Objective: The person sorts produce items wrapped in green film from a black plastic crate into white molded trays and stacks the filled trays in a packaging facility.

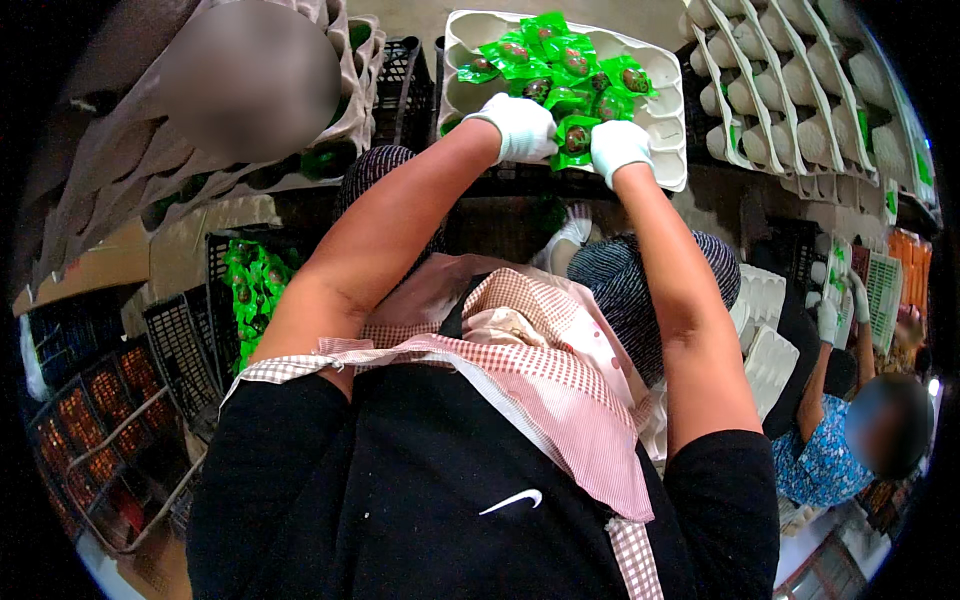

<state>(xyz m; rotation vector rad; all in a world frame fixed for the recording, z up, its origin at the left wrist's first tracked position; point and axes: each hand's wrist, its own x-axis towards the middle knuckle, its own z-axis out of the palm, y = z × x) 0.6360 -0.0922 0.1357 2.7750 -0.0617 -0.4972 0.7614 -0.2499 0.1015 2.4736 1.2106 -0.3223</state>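
Note:
Green plastic wrappers with dark, egg-shaped items in them (576,61) lie heaped on a pale moulded tray (670,135) in front of me. My left hand (519,126), in a white knit glove, is at the near edge of the heap, fingers curled. My right hand (621,147), gloved likewise, is at the tray's near right part. Between the two hands is one wrapped item (576,141), close to the fingers of both; whether either hand grips it cannot be told, as the fingertips are hidden.
Stacked moulded trays stand at upper left (360,90) and upper right (787,112). A black crate (217,285) at left holds more green-wrapped items (255,292). Red-orange filled crates (112,390) lie further left. A co-worker with gloved hands (829,319) sits at right beside pale trays (772,360).

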